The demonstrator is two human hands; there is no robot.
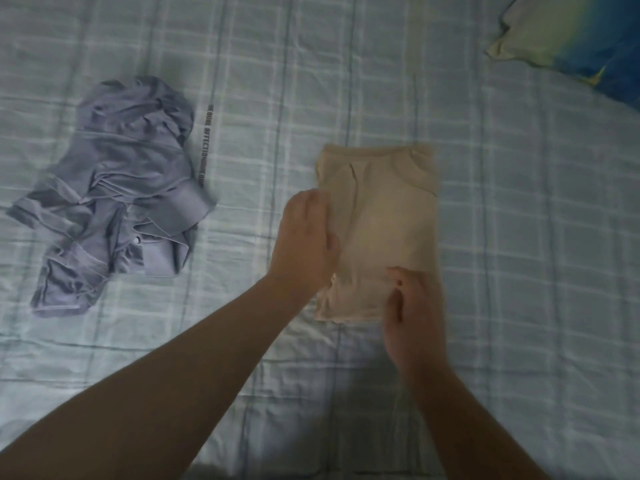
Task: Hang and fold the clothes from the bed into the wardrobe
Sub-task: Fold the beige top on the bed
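A beige garment lies folded into a narrow rectangle on the bed, neckline at the far end. My left hand rests flat against its left edge, fingers pointing away from me. At the near right corner my right hand lies on the cloth with fingers bent; whether it pinches the fabric is unclear. A crumpled grey-lilac shirt with buttons lies in a heap to the left, apart from both hands.
The bed carries a pale blue-green checked sheet with a printed text strip near the grey shirt. A pillow in cream, green and blue sits at the far right corner. No wardrobe is in view.
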